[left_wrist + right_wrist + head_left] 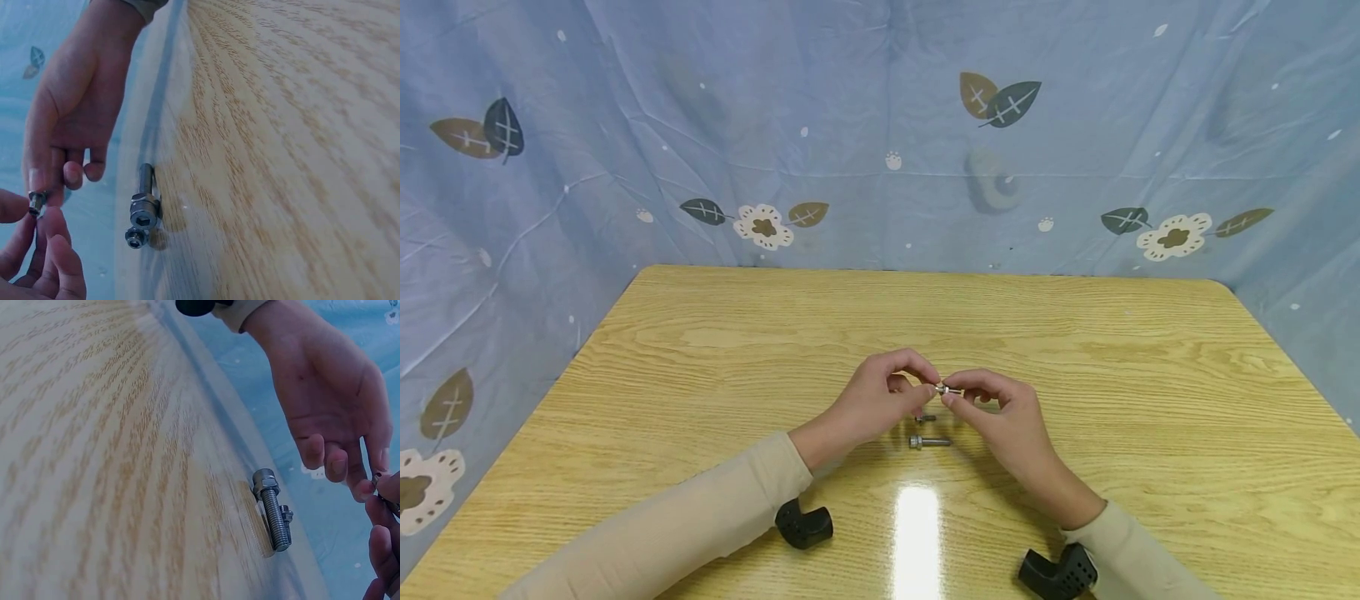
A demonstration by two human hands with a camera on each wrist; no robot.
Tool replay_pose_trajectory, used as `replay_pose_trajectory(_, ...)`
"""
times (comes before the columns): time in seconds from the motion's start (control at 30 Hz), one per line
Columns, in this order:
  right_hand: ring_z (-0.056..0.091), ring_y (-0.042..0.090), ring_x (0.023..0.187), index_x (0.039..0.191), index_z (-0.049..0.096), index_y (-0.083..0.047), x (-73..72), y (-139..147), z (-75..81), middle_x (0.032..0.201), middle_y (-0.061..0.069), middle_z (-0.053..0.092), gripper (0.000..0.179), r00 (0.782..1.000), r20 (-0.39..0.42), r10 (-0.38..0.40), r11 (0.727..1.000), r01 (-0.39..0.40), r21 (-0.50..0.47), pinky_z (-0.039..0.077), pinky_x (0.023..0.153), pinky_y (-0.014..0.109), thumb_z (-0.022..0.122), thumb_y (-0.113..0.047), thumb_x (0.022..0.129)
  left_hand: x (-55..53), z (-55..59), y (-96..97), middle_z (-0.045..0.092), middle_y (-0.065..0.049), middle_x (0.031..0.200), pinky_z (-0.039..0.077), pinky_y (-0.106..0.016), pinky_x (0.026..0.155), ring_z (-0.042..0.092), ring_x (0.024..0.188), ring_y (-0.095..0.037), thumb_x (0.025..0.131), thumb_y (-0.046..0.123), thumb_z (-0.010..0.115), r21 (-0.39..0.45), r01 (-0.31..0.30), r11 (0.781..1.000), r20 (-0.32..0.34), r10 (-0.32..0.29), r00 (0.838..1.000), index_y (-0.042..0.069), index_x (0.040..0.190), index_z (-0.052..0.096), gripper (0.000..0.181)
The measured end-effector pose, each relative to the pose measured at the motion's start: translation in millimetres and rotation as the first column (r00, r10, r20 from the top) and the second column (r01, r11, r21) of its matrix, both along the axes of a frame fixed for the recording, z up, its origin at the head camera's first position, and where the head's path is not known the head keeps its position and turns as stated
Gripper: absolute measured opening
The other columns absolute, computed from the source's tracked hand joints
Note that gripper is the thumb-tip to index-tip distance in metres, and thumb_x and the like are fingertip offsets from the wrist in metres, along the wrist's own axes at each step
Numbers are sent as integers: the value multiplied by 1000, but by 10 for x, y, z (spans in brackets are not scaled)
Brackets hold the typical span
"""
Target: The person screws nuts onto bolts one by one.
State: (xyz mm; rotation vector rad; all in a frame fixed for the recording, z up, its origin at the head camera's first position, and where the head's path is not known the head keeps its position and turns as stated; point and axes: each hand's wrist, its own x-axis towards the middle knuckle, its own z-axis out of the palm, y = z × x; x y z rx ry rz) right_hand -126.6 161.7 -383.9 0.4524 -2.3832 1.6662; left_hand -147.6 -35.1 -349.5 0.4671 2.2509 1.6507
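A small metal bolt with a nut on it (952, 390) is between my two hands, above the table. At its head end, the thumb and index finger of my left hand (874, 398) pinch it. My right hand (1011, 418) pinches it from the other side by thumb and index fingertips. In the left wrist view the bolt's head (37, 202) shows between the fingertips. Below the hands, a large socket-head bolt with a nut (931, 442) lies on its side, head to the left. A smaller bolt (927, 418) lies parallel just behind it, partly beneath the left fingers.
The wood-grain table (700, 333) stretches out around the hands. Behind it hangs a blue curtain (880, 100) with leaf and flower prints. Black curved pieces sit by the left sleeve (700, 525) and the right sleeve (1135, 554). Light glares off the table's front.
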Motion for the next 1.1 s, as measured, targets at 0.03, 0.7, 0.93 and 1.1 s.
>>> replay_pose_trajectory(0.03, 58, 8, 78, 97, 74, -14, 0, 0, 1, 92, 3, 72, 10, 1000, -1, -1, 1000, 1, -1, 46, 74, 23, 72, -12, 88, -3, -2, 4, 64, -1, 107, 48, -31, 60, 66, 79, -35, 95, 17, 61, -1, -3, 1000, 4, 3, 1000, 20, 102, 67, 9)
replay_pose_trajectory(0.7, 57, 8, 77, 96, 75, -13, 1, -7, 6, 91, 4, 72, 10, 1000, 2, -1, 1000, 1, -8, 46, 72, 23, 72, -11, 87, -4, 14, 21, 65, -3, 102, 47, -29, 59, 66, 80, -28, 89, 10, 68, -17, 0, 1000, -59, -1, 998, 22, 95, 67, 14)
replay_pose_trajectory(0.93, 57, 8, 76, 97, 74, -13, -1, -6, 5, 90, 3, 72, 11, 1000, -14, -4, 1000, 4, -13, 45, 73, 23, 72, -10, 87, -5, 8, 18, 66, -7, 103, 45, -28, 57, 66, 76, -34, 94, 19, 63, -7, -2, 1000, -11, 2, 1000, 22, 100, 67, 8)
replay_pose_trajectory(1.1, 57, 7, 77, 97, 74, -14, 0, -7, 8, 90, 2, 72, 11, 1000, -24, -6, 1000, 6, -9, 45, 73, 23, 72, -10, 87, -4, 6, 28, 67, -7, 104, 45, -28, 57, 67, 76, -36, 97, 20, 60, -15, -18, 1000, 0, 18, 1000, 20, 100, 67, 8)
